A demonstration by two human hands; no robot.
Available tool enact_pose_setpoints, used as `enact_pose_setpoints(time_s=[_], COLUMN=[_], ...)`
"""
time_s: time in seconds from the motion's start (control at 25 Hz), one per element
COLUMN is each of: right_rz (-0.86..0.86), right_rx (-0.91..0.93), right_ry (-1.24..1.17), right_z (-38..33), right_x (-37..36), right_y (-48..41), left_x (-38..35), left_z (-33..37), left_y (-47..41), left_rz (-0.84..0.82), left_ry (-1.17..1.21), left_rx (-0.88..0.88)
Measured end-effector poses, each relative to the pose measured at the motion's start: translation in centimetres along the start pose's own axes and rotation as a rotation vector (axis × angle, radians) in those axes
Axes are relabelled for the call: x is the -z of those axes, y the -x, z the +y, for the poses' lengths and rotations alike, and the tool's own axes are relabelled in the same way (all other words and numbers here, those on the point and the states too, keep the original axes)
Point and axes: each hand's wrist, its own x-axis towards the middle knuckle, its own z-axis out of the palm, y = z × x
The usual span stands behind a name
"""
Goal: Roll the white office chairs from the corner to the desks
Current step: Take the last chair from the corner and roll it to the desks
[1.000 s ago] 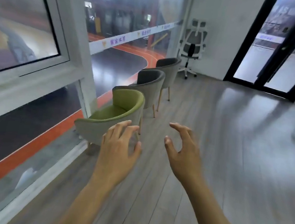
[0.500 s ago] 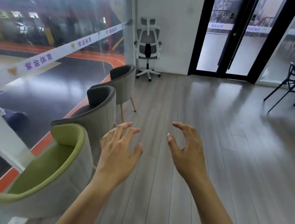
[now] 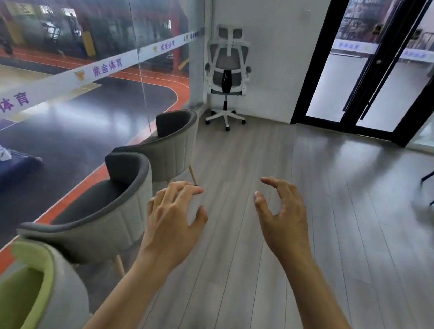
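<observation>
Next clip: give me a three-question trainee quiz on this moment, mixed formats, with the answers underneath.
1. True or false: the left hand is gripping the white office chair.
2. Multiple choice: where does the white office chair stand? A) in the corner between the glass wall and the black-framed doors; B) beside the green armchair; C) under the right hand.
3. Fill in: the two armchairs nearest the office chair have ____ seat cushions.

Key
1. False: both hands are open and empty, well short of the chair.
2. A
3. Dark grey: the near grey armchair and the far grey armchair.
</observation>
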Motion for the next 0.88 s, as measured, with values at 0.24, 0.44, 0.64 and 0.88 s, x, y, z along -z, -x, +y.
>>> enact_pose_setpoints(time_s=[0.24,0.44,0.64,0.88], right_rz=[-0.017,0.022,0.037,-0.036], right_rx=[-0.001,-0.016,-0.043,-0.027], right_ry=[0.005,0.009,-0.052,-0.127], right_z=[4.5,10.5,17.4,21.0], right_x=[-5.6,-8.7,-12.2,-17.4], right_y=[-20.2,-37.0,-56.8,-80.9], left_x=[-8.0,-16.7,-27.0,-35.0], left_z=[-1.5,-3.1,-5.0,-7.0], left_y=[-21.5,-37.3,-55.4,-76.6], left_rz=[-0.009,-0.063,-0.05,0.02], left_ry=[0.048,0.026,0.005,0.021], left_rx=[-0.037,-0.09,-0.071,-0.007])
